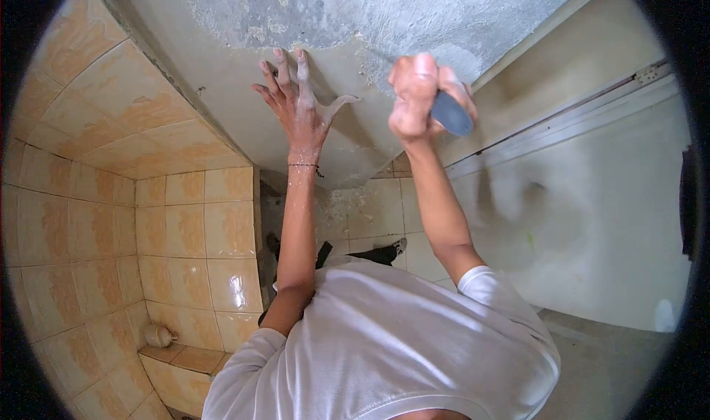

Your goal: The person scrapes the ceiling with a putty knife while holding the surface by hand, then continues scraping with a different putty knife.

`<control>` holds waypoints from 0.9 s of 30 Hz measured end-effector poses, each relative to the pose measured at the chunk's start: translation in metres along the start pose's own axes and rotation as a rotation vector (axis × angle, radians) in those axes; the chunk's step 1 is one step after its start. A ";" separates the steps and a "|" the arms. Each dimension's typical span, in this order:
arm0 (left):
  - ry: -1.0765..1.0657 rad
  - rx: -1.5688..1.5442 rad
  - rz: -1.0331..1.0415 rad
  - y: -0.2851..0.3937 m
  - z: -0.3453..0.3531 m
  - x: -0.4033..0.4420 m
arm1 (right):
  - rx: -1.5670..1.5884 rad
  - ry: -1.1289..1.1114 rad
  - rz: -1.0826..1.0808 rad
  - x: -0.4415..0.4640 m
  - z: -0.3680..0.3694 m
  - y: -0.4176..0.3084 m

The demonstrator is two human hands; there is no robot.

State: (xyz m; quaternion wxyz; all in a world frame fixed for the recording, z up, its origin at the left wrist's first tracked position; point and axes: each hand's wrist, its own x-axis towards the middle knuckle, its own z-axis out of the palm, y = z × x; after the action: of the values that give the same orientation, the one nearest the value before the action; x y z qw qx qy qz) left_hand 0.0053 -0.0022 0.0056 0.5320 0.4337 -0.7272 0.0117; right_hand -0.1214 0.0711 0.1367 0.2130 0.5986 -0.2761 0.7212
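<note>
My left hand (pixel 297 106) lies against the wall (pixel 222 72) with its fingers spread, the tips near the lower edge of a rough bare grey patch (pixel 318 9). White dust coats its thumb and fingers. To its right, my right hand (pixel 414 98) is wrapped round the dark grey handle of a scraper (pixel 452 114), close to the wall at the patch's ragged edge. The scraper's blade is hidden by the hand, and the hand is slightly blurred. Off-white coating surrounds the grey patch on its lower side.
Orange-and-cream tiles (pixel 192 213) cover the wall and ledge at left, where a small round pale object (pixel 158 336) sits. A pale door or panel (pixel 592 205) stands at right. White debris (pixel 344 198) lies on the tiled floor (pixel 373 217) below.
</note>
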 end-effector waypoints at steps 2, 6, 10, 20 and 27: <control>0.002 0.020 0.008 0.000 0.001 -0.001 | 0.319 0.064 0.200 0.004 -0.007 -0.014; -0.013 0.020 -0.003 0.000 0.001 -0.003 | 0.291 -0.004 0.236 -0.003 -0.003 -0.003; 0.005 0.012 0.008 0.000 0.002 -0.002 | 0.149 0.019 0.249 -0.011 0.004 0.006; 0.005 0.023 0.001 0.000 0.001 0.000 | 0.393 0.064 0.310 0.005 -0.006 -0.024; 0.015 -0.002 0.000 0.000 0.001 0.001 | 0.150 -0.049 0.268 -0.018 0.010 0.010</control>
State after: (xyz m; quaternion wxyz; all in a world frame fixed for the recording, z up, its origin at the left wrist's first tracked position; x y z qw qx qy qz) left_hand 0.0040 -0.0030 0.0055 0.5377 0.4333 -0.7231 0.0140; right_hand -0.1164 0.0575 0.1190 0.0629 0.5881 -0.3038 0.7469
